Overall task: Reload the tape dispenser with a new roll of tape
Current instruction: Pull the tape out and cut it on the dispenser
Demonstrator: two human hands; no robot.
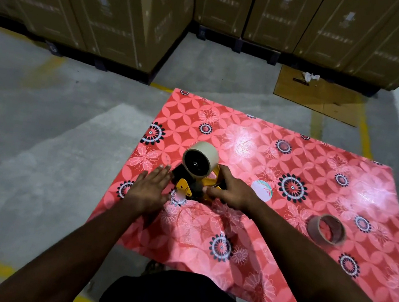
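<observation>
The new roll (201, 159) sits on the yellow tape dispenser (194, 185) near the worktop (318, 185) edge (spent core (326, 231) well apart). Right hand (231, 190) pinches the frame; left hand (152, 187) spread flat. Thread the tape end steadily, bracing the frame.

Yellow tape dispenser with a fresh roll mounted, empty core lying aside.

The tape dispenser (194, 185) stands on the counter (318, 185), its yellow-and-black frame partly hidden, a yellow flap at its near left. The new roll of tape (201, 160), beige with a dark centre (the hub shows through it), sits on edge at the dispenser's 12 o'clock end, open face toward 7 o'clock. The spent cardboard core (326, 231) lies tilted, well apart at 4 o'clock.
</observation>
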